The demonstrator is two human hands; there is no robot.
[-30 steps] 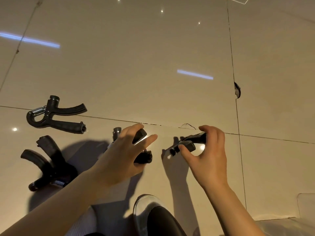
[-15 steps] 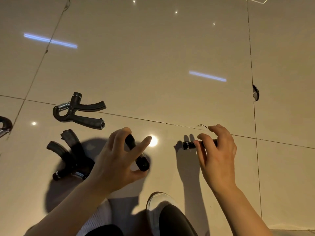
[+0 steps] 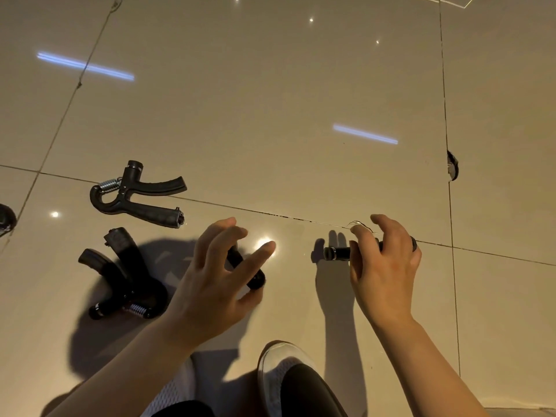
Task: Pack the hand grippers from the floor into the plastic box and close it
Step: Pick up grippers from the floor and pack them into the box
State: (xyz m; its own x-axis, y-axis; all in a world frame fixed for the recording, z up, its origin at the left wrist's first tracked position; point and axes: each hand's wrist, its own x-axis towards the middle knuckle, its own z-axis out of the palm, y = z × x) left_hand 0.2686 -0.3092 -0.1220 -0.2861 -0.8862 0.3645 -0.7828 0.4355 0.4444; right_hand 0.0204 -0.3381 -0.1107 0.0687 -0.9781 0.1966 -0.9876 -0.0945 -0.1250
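My left hand (image 3: 215,276) curls around a black hand gripper (image 3: 251,273), of which only one handle end shows under the fingers. My right hand (image 3: 383,264) grips a second black hand gripper (image 3: 337,253); its capped end sticks out to the left of the fingers. Another black hand gripper (image 3: 137,195) with a steel spring lies flat on the tile floor at the left. Nearer me, a further hand gripper (image 3: 125,276) lies with its handles pointing away. The plastic box is out of view.
A dark object (image 3: 6,218) is cut off at the left edge. A chipped spot (image 3: 452,169) marks the tile joint at the right. My shoe (image 3: 296,383) and knee sit at the bottom centre. Glossy beige tiles stretch ahead.
The view has shifted, so the floor grippers sit further right in frame. Both hands have closed more around their grippers, and the right one now covers most of its gripper.
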